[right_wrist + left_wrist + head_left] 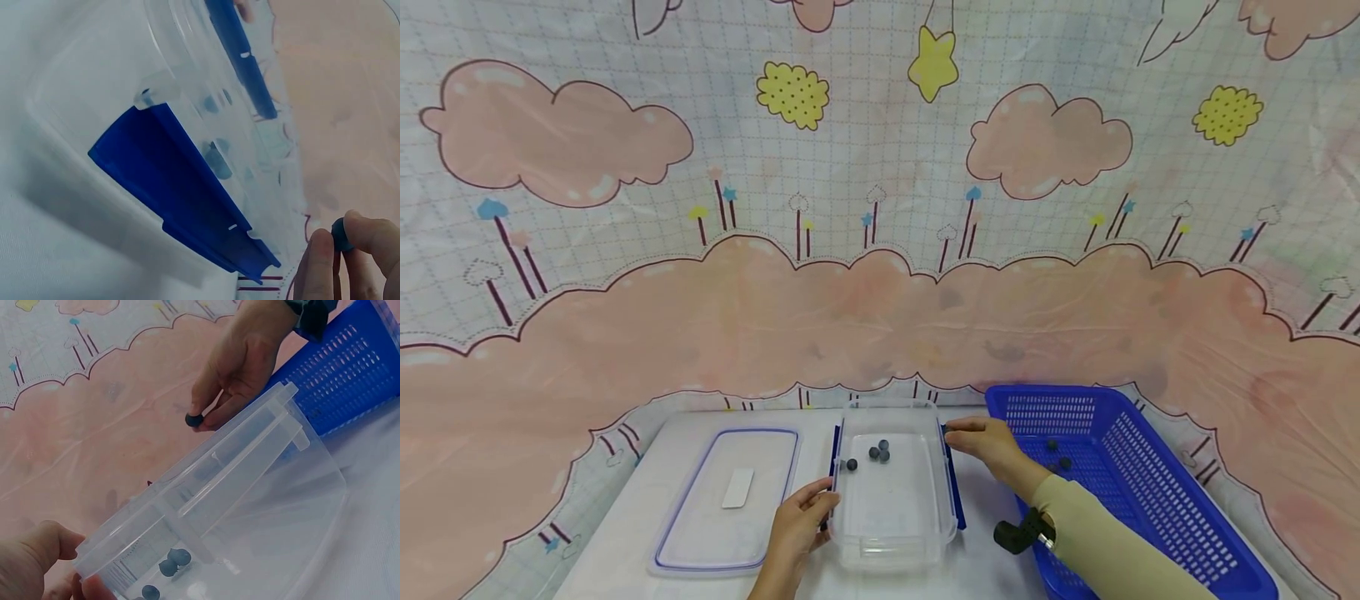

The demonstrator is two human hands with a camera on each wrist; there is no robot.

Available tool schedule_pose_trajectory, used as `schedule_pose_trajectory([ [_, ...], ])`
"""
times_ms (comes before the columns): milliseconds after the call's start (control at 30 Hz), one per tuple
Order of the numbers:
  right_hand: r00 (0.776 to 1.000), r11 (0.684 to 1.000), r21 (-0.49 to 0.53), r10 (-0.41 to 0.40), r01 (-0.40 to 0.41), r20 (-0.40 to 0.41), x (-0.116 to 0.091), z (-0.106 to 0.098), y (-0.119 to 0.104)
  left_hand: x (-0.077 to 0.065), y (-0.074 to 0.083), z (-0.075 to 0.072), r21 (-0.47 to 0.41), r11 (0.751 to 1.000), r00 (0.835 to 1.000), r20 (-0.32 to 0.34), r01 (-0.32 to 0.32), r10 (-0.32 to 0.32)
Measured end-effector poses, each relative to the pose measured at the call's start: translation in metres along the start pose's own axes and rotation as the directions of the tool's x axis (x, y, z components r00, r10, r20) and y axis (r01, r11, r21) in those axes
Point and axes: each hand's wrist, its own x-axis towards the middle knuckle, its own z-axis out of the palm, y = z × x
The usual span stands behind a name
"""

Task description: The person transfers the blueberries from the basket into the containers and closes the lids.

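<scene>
A clear plastic box [895,550] stands uncovered on the table, with blue side clasps [169,181] hanging down. Several dark blueberries [179,557] lie on its floor. My left hand [801,521] grips the box's left side, thumb at the rim and fingers lower down. Near the far right corner of the box, my right hand [988,442] pinches a single blueberry [194,419] between thumb and fingertips. That blueberry is held just above rim height, and the right wrist view shows it apart from the box.
To the right sits a blue perforated basket [1157,492] with a few more blueberries [1065,463] inside; the right forearm crosses over it. A clear lid with a blue seal [726,569] lies flat at left, bearing a white rectangle [738,488]. A patterned cloth hangs behind.
</scene>
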Motion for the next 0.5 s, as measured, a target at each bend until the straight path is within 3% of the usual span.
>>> schedule_pose_trajectory([
  [267, 1.0, 0.998, -0.058, -0.015, 0.015, -0.015, -0.011, 0.021, -0.004, -0.003, 0.002, -0.007, 0.004, 1.0, 0.999, 0.033, 0.004, -0.004],
  [500, 0.998, 0.982, -0.187, -0.003, -0.009, -0.064, -0.017, 0.037, -0.013, -0.005, 0.006, -0.014, 0.01, 1.0, 0.999, 0.046, 0.015, -0.015],
])
